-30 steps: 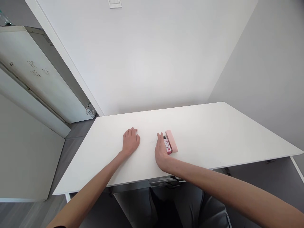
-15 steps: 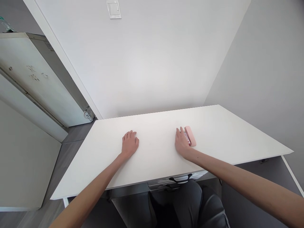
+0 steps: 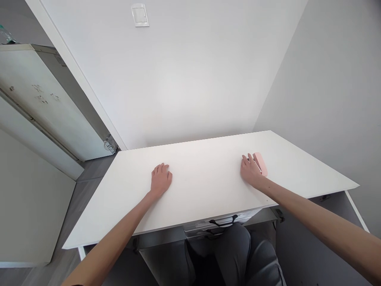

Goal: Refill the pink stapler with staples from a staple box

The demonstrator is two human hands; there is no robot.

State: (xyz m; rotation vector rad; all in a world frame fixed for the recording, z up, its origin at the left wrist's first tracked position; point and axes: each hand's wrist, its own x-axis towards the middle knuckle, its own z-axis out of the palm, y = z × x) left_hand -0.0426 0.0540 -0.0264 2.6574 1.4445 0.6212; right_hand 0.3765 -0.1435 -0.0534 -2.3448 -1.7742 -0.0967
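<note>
My left hand (image 3: 160,178) lies palm down on the left half of the white desk (image 3: 205,178), its fingers slightly spread and nothing in it. On the right half, my right hand (image 3: 250,170) rests over a small flat item, with its fingers stretched out across it. Only a thin strip of that item, white with a dark red part, shows beside the fingers; its kind cannot be made out. Against its right side lies a pink oblong object (image 3: 260,163) with rounded ends.
A white wall with a light switch (image 3: 139,15) rises behind the desk, and a grey wall stands to the right. Under the front edge is a drawer with a black handle (image 3: 223,221). My legs (image 3: 235,254) are below it. A worn white cabinet (image 3: 56,103) stands at left.
My right hand has slid to the right and slightly away from me across the desk, and the pink object and the covered item have moved along with it. My left hand has stayed put.
</note>
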